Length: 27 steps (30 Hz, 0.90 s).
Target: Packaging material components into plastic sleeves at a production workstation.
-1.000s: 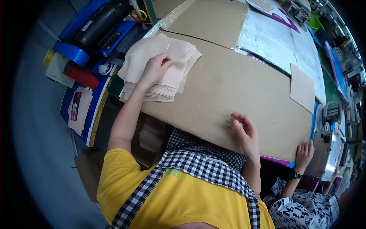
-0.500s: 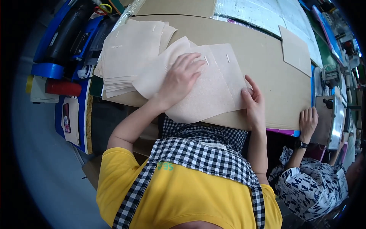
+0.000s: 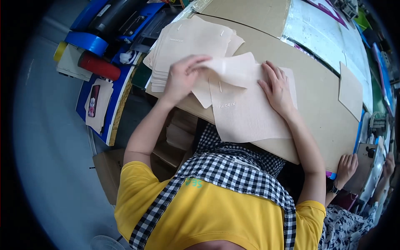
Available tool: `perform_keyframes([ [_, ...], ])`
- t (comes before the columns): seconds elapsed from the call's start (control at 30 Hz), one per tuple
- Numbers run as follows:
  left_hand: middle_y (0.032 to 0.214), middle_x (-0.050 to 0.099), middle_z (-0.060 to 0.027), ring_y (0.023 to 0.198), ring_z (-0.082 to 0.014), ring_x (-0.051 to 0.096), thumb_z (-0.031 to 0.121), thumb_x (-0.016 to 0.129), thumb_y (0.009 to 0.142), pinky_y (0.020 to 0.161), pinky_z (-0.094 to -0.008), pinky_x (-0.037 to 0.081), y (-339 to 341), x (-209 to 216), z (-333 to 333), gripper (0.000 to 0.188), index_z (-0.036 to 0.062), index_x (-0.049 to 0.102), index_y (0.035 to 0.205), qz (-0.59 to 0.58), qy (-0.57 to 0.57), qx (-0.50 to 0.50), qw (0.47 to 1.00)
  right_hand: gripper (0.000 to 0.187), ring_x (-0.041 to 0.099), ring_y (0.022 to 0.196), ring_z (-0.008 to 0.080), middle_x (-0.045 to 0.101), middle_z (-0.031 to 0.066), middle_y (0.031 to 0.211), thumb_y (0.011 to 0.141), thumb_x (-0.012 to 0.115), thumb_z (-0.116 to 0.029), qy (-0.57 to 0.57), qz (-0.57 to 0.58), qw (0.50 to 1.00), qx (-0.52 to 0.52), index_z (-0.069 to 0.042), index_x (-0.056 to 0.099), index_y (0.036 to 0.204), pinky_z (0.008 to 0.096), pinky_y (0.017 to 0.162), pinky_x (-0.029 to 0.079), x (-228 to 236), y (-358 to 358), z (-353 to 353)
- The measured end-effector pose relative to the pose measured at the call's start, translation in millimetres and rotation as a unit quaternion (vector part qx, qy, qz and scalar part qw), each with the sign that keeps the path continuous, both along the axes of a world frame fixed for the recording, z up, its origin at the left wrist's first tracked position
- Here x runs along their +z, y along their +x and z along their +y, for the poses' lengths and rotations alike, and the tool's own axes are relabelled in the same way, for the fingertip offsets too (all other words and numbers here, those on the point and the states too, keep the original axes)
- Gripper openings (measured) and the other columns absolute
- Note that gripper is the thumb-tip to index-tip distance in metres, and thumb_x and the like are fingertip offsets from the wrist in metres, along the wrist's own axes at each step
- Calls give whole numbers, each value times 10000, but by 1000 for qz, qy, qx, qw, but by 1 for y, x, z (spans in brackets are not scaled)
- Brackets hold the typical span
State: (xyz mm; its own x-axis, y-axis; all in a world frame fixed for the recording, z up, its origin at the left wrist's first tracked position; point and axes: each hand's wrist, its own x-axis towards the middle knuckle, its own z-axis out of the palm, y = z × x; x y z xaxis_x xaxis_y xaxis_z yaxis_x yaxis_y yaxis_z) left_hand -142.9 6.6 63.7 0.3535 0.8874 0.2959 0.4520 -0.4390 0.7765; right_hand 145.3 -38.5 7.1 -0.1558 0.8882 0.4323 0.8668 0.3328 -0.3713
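My left hand (image 3: 182, 79) pinches the left edge of a thin beige sheet (image 3: 233, 68), lifted and curled over. Beneath it lies another beige sheet (image 3: 250, 121), with a small slot and a line of pale lettering, overhanging the table's near edge. My right hand (image 3: 276, 91) rests on this lower sheet with fingers spread, fingertips close to the lifted sheet's right side. Past my left hand is a fanned stack of similar beige sheets (image 3: 198, 37); the top one has two short slots. One more sheet (image 3: 203, 92) shows partly below my left wrist.
Brown board covers the table (image 3: 321, 100). A loose flat brown piece (image 3: 351, 91) lies at the right. Another person's hand (image 3: 347, 166) touches the table's right corner. On the left, a blue shelf holds a phone (image 3: 94, 101) on sheets and a red cylinder (image 3: 99, 66).
My left hand has moved off the sheets' middle and now lifts one by its edge. My right hand has gone from the right edge onto the lower sheet. The view has shifted.
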Motion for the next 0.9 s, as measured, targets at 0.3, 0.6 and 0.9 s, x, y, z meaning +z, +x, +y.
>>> perform_keyframes([
  [0.3,1067,652,-137,866,-239,637,344,570,936,775,-296,526,-91,14,168,391,7,622,1126,171,-54,297,938,429,506,1153,297,541,126,1279,864,659,-160,-107,136,985,-11,-24,543,1254,340,969,436,11,-5,5],
  [0.6,1207,610,-77,1116,-232,560,170,589,914,969,-339,450,-6,29,46,281,61,630,1169,140,264,57,953,355,544,1086,253,560,123,1243,854,660,-140,-132,97,985,-61,-16,599,1181,336,892,473,33,-6,33],
  [0.9,1125,625,-49,1008,-188,574,159,623,889,899,-315,463,-28,-7,76,232,48,684,1084,243,254,119,928,265,611,870,195,654,103,1032,876,606,-119,-112,162,980,-38,-10,648,1113,304,767,504,63,-17,105],
])
